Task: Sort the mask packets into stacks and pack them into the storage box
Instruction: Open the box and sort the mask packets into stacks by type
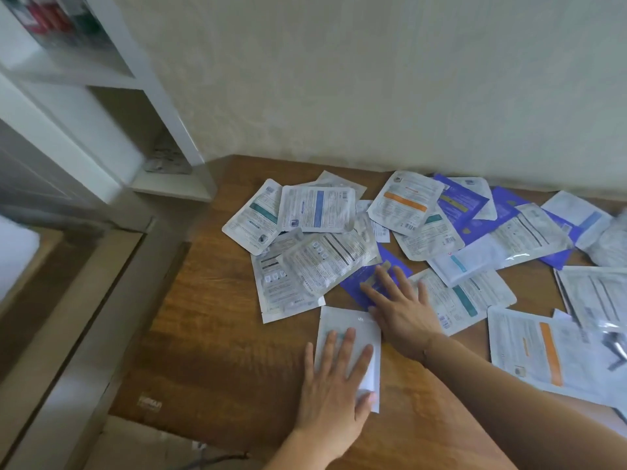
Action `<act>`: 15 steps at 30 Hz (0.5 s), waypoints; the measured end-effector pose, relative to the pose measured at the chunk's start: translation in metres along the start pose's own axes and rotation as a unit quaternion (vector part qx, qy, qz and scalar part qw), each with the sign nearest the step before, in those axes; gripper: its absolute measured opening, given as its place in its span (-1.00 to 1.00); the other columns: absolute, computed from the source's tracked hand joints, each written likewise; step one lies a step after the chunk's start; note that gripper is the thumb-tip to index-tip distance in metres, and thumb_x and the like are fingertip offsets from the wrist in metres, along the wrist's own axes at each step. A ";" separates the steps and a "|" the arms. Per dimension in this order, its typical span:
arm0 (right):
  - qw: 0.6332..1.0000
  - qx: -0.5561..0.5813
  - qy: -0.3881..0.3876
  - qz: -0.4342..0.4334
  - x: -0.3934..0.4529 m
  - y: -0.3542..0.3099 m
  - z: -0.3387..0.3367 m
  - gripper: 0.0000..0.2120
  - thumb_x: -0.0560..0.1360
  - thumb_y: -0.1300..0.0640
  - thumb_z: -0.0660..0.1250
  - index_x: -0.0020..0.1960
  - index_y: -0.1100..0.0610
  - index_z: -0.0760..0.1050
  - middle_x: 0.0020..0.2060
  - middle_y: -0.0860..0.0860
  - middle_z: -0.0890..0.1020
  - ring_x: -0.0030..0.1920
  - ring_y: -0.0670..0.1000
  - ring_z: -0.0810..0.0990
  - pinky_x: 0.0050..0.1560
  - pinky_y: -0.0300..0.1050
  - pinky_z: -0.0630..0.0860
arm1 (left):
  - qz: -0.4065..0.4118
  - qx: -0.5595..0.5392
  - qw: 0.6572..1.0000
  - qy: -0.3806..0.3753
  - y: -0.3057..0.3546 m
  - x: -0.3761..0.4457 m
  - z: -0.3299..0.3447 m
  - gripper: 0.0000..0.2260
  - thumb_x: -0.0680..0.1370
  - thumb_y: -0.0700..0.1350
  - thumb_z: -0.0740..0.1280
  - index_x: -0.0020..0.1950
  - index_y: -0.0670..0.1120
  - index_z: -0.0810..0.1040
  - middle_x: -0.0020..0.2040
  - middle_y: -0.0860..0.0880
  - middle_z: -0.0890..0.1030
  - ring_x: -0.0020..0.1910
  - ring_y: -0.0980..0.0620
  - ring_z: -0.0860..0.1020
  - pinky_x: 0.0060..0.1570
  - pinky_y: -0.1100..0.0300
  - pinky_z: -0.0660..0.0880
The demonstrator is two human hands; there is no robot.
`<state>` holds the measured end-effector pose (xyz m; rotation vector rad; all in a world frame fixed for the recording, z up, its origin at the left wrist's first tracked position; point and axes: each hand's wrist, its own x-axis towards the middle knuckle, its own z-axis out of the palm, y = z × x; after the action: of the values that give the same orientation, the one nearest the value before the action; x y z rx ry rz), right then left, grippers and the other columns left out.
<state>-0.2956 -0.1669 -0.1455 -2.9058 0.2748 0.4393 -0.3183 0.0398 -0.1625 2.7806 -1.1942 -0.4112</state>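
Observation:
Several mask packets lie scattered over a wooden table (217,334), mostly white with teal, blue or orange stripes, some purple. My left hand (336,385) rests flat, fingers spread, on a white packet (359,327) near the table's front. My right hand (397,307) lies flat, fingers spread, across a purple packet (356,283) and the edge of a white teal-striped packet (468,300). Neither hand grips anything. No storage box is clearly in view.
A white shelf unit (112,106) stands at the back left beside the table. A pale wall (373,79) runs along the table's far edge. A large orange-striped packet (543,354) lies at the right. Cardboard (135,442) shows below the table's front left.

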 end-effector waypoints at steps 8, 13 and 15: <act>0.999 -0.036 -0.013 0.018 0.055 0.001 -0.004 -0.47 0.58 -0.25 -0.28 0.53 -0.23 -0.24 0.56 -0.08 -0.22 0.54 0.09 -0.29 0.46 0.26 -0.12 | 0.005 0.016 1.000 -0.005 -0.006 0.013 0.007 -0.33 0.50 0.33 0.07 0.57 0.10 0.17 0.58 -0.07 0.16 0.52 -0.18 0.13 0.35 -0.26 0.03; 1.000 -0.010 -0.014 0.016 0.080 0.002 -0.012 -0.49 0.63 -0.19 -0.14 0.53 -0.22 -0.20 0.56 -0.09 -0.23 0.54 0.08 -0.30 0.43 0.29 -0.04 | 0.017 0.015 1.000 0.014 -0.008 0.020 0.011 -0.36 0.51 0.33 0.07 0.55 0.11 0.21 0.57 -0.07 0.20 0.50 -0.18 0.19 0.39 -0.21 -0.08; 1.000 0.006 -0.019 -0.001 0.083 0.006 -0.015 -0.48 0.63 -0.18 -0.08 0.55 -0.19 -0.15 0.56 -0.08 -0.20 0.54 0.09 -0.29 0.44 0.28 -0.03 | 0.022 0.017 1.000 0.011 -0.010 0.022 0.010 -0.33 0.48 0.33 0.11 0.55 0.12 0.23 0.57 -0.06 0.20 0.50 -0.17 0.18 0.38 -0.20 -0.11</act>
<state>-0.2151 -0.1888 -0.1581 -2.8830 0.2686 0.4916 -0.2996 0.0307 -0.1789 2.7729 -1.2665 -0.3585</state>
